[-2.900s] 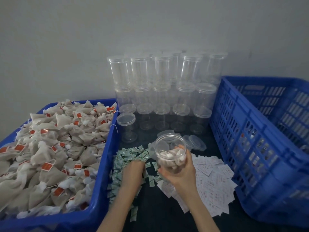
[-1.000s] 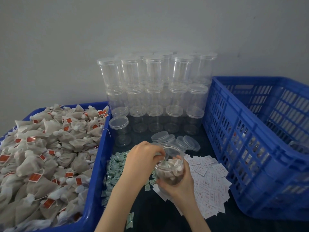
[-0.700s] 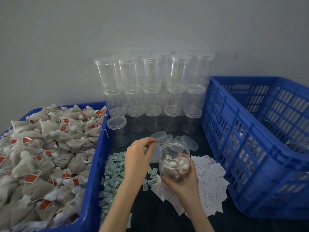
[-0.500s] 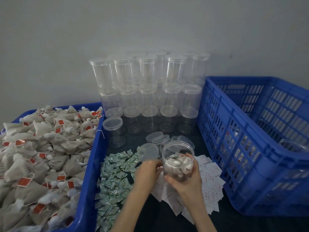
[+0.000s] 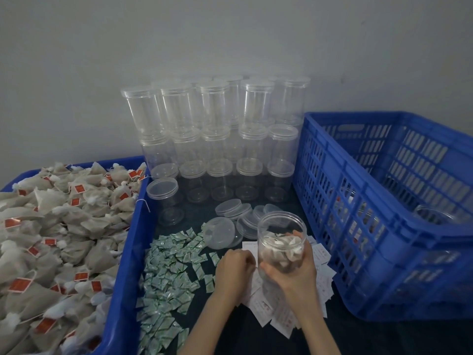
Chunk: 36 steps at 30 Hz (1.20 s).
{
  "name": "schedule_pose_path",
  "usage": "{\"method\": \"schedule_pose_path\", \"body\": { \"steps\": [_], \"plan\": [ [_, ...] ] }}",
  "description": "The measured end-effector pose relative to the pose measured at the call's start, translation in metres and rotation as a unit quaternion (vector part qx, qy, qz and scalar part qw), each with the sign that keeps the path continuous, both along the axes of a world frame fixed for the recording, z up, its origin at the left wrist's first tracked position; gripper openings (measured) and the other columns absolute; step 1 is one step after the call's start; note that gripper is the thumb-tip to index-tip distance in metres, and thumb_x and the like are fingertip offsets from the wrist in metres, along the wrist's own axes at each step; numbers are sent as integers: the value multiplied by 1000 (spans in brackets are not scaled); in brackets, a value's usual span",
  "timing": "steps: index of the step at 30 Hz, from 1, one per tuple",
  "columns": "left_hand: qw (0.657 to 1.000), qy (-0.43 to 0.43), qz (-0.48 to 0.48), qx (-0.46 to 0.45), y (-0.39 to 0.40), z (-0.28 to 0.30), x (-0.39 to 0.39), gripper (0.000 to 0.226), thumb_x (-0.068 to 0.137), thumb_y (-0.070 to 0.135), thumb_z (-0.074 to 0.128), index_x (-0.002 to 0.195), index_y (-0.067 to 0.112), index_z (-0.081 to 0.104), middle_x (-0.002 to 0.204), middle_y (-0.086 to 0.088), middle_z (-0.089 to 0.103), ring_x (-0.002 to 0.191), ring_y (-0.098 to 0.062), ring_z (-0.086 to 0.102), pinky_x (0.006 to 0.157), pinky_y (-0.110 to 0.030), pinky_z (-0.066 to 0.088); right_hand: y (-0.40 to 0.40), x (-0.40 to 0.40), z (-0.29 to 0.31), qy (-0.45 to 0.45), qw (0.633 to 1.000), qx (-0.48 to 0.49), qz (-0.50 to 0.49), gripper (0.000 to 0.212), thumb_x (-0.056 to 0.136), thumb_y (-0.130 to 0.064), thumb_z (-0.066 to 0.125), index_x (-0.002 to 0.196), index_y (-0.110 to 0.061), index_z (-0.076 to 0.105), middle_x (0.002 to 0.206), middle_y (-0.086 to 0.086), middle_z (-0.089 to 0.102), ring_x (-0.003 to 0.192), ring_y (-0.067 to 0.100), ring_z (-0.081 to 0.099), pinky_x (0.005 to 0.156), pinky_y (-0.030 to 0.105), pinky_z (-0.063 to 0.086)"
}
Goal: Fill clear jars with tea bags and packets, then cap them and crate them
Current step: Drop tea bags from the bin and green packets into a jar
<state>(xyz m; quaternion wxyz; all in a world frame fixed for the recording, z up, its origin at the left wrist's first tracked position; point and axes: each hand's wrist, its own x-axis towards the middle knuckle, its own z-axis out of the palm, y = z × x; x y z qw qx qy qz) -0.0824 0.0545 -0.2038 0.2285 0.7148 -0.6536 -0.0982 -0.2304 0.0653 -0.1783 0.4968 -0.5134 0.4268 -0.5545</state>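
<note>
We hold the jar (image 5: 281, 242) in our right hand (image 5: 294, 274), fingers wrapped round its lower body from the near side, mouth up and open. It sits near 5 o'clock of the view, lifted just over the slips (image 5: 323, 254). We judge the upright hold keeps the tea bags already inside from spilling while the mouth stays free for whatever goes in next.

Our left hand (image 5: 234, 263) rests knuckles up on the white slips at 9 o'clock of the jar, fingers curled under. It seems to be picking at a slip, but we cannot tell whether anything is pinched.

The green packets (image 5: 174, 272) are spread further toward 9 o'clock, and loose lids (image 5: 230, 210) lie at 11 o'clock of the jar. All are near, probably so one hand can feed while the other holds.

The bin (image 5: 128, 242) heaped with tea bags (image 5: 51, 226) lies at far 9 o'clock. The crate (image 5: 363, 208) stands at 3 o'clock, with what looks like a jar or two already inside. Capped empty jars (image 5: 217, 139) are stacked at 12 o'clock against the wall (image 5: 230, 34).

Everything sits on a dark table (image 5: 384, 336). The wall is plain grey, and the light is dim and even.
</note>
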Motion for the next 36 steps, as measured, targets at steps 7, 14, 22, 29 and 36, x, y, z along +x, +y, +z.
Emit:
{"method": "schedule_pose_path", "body": {
  "steps": [7,14,22,29,36],
  "plan": [
    [997,68,41,7,-5,0,-13,29,90,40,53,115,29,62,104,8,64,101,-11,54,74,-28,44,-4,-12,3,-6,999,6,-35,90,56,13,87,131,-20,50,100,-28,69,92,-5,68,72,9,53],
    [993,96,56,27,-8,3,-25,3,82,26,59,85,25,60,84,9,58,78,-11,53,55,-23,32,-2,-13,4,1,999,-1,-34,83,58,17,85,124,-22,52,100,-26,70,91,-3,69,73,9,52],
    [987,143,75,15,-8,12,-14,5,87,23,61,84,25,65,77,12,64,72,-6,60,59,-22,43,-2,-15,1,-3,1000,10,-29,87,57,15,87,130,-15,52,106,-5,70,95,-2,68,75,10,53],
    [980,163,84,-79,2,42,-2,8,91,24,63,85,29,62,71,17,61,64,4,58,57,-16,48,-4,-17,-5,-17,999,22,-21,91,54,12,89,131,-21,51,113,-3,69,98,2,69,79,15,55],
    [921,282,74,-258,18,127,-4,23,87,21,67,79,41,59,80,27,65,72,6,61,60,-8,46,-3,-14,-13,-18,999,36,-9,96,55,11,90,132,-30,50,121,-6,64,104,3,68,81,20,57]
  ]
}}
